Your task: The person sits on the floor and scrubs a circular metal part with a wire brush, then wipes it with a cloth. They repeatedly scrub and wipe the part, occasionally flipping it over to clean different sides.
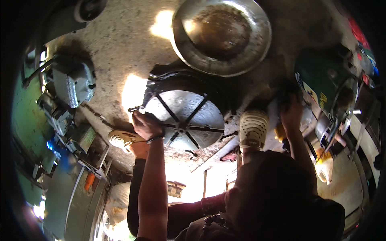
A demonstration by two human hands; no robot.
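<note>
Gripping short dark piece [136, 109] in closed left hand [147, 126], at left edge of slotted round metal plate [181, 102]. With right hand [292, 110] in shadow, well right of plate, near green casing [323, 76]; cannot tell whether open, closed or gripping anything. Location of plate: in black base [171, 76] on floor [116, 48], between left shoe [116, 138] and right shoe [254, 122]. Visible just beyond base: wide metal basin [225, 69] with brown-stained bottom.

Over there, the head-worn fisheye looks steeply down at close range onto the concrete floor [110, 52], with the slotted rotary table [181, 126] near mid-view, a metal basin [257, 46] uppermost, and green machinery [26, 112] bending along the left rim.
</note>
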